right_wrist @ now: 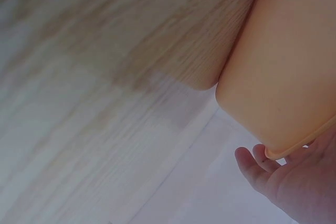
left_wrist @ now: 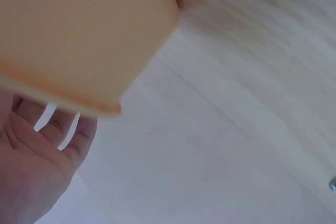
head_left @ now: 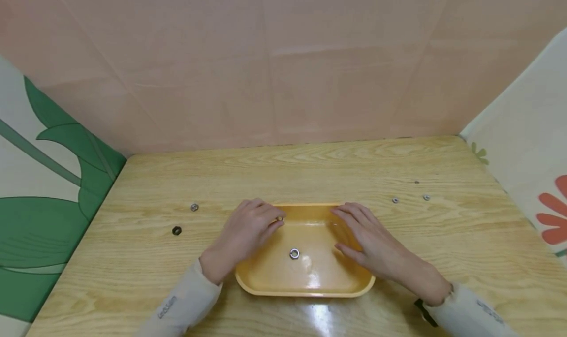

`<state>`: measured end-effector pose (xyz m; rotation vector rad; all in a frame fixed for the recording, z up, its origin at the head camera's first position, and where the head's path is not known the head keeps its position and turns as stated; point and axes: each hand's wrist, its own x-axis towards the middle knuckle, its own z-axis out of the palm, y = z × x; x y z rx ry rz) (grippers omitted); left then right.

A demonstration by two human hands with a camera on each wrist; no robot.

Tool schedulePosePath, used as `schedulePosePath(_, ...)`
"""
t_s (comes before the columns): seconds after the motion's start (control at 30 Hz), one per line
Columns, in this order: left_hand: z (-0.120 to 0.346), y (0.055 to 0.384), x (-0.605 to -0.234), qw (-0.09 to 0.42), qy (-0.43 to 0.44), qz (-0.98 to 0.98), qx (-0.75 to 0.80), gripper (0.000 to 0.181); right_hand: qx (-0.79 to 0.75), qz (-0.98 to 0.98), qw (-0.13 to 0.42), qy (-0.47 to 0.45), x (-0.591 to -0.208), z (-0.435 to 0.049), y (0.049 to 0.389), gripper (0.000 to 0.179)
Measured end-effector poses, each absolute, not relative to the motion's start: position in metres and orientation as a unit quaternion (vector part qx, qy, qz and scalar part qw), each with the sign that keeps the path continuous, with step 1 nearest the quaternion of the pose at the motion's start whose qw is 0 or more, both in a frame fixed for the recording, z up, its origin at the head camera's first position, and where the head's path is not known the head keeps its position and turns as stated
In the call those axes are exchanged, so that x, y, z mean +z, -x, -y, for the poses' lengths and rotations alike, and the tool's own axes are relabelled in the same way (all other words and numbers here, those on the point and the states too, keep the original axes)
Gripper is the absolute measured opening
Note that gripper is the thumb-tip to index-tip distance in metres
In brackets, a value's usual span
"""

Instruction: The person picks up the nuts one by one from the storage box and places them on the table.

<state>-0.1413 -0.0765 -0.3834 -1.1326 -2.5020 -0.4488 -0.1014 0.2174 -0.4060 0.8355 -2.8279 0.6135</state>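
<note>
A shallow yellow-orange tray (head_left: pixel 305 294) stands on the table in front of me, with one silver hex nut (head_left: pixel 294 254) lying on its floor. Over the tray's far left corner, my left hand (head_left: pixel 248 231) pinches a small nut (head_left: pixel 279 219) between thumb and forefinger. In the left wrist view the tray's side wall (left_wrist: pixel 79 30) hides those fingertips. My right hand (head_left: pixel 372 238) is spread over the tray's right side, fingers by the far right corner and thumb above the inside, nothing showing in it. The right wrist view has its fingers (right_wrist: pixel 249 169) beside the rim.
Left of the tray on the wooden table (head_left: pixel 133 278) lie a silver nut (head_left: pixel 194 207) and a black nut (head_left: pixel 176 230). Toward the back right are two small silver nuts (head_left: pixel 395 200) and a tinier piece (head_left: pixel 417 182). A pinkish cloth wall (head_left: pixel 266 81) rises behind the table.
</note>
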Motion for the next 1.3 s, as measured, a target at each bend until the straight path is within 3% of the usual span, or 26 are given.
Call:
schedulePosePath(0.43, 0.105, 0.159, -0.375, 0.215, 0.369, 0.885, -0.186, 0.017, 0.204, 0.938, 0.058, -0.274, -0.407, -0.217, 0.101, 0.071)
schedulePosePath(1.3, 0.128, 0.184, -0.382, 0.192, 0.300, 0.920, -0.165, 0.017, 0.205, 0.936, 0.071, -0.278, -0.407, -0.216, 0.101, 0.071)
